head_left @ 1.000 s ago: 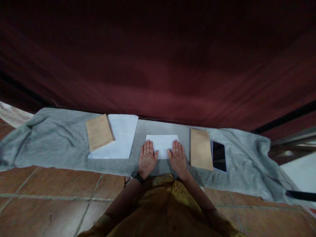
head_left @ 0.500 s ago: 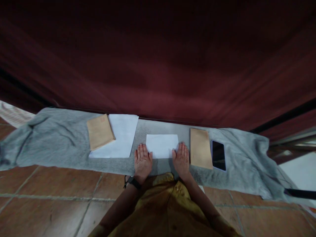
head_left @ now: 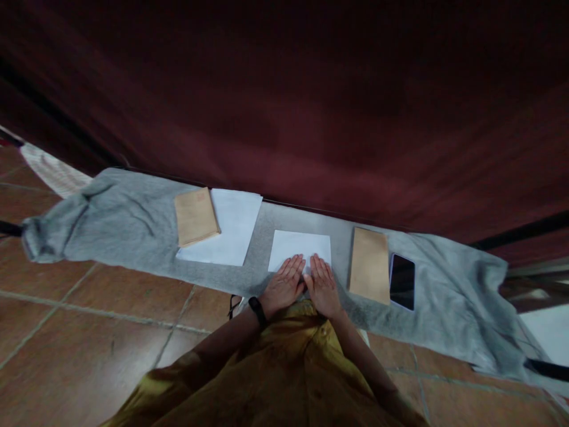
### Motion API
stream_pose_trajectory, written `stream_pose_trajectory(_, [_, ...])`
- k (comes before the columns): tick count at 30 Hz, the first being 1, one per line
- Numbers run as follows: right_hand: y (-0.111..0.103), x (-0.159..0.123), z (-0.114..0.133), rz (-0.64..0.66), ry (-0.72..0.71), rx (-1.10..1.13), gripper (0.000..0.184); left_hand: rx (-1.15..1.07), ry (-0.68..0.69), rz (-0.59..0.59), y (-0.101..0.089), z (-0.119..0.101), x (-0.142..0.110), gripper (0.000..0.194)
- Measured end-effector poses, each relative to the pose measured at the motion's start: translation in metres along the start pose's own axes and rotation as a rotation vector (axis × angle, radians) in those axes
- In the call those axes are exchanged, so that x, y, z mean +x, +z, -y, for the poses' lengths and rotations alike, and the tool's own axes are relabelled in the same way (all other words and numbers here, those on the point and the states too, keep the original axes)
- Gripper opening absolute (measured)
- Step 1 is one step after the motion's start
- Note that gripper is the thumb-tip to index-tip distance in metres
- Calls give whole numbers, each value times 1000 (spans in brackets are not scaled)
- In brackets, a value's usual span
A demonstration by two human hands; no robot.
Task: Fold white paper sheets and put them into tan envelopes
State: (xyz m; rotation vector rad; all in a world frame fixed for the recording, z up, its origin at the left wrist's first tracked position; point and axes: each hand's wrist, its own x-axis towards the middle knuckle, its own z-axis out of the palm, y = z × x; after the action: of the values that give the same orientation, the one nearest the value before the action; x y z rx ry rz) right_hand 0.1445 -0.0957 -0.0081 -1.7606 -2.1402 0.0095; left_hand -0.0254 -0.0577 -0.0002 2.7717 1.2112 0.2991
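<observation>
A small white sheet of paper (head_left: 299,242), which looks folded, lies in front of me on the grey cloth (head_left: 306,219). My left hand (head_left: 284,283) rests flat on its near edge, fingers stretched out. Beside it my right hand (head_left: 323,284) lies flat on the near right part of the paper, also with straight fingers. The two hands are close together, thumbs nearly touching. Under the palms the paper's near edge is partly hidden. Neither hand grips anything.
To the left, a stack of brown envelopes (head_left: 196,216) overlaps larger white sheets (head_left: 235,228). On the right lie a brown envelope (head_left: 370,265) and a phone (head_left: 402,281). A dark red fabric (head_left: 284,130) rises behind the cloth. Tiled floor (head_left: 133,296) shows in front.
Both hands have moved inward from the paper's two sides onto its near edge, close together. The view has tilted slightly.
</observation>
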Motion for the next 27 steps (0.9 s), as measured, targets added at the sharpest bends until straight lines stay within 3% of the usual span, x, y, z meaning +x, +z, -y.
stream_pose_trajectory(6, [3,-13,-14,-64,76,-65,64,-5,-106,-3,-10,12,-9,76])
stream_pose_trajectory(14, [6,-21,-19,-136,157,-77,67,25,-307,-30,-8,6,-14,82])
stream_pose_trajectory(21, [-1,-19,-18,-149,203,-82,68,21,-351,-20,-6,1,-12,85])
stream_pose_trajectory(27, [-11,12,-7,-56,50,-9,62,35,-348,3,-7,-1,-9,85])
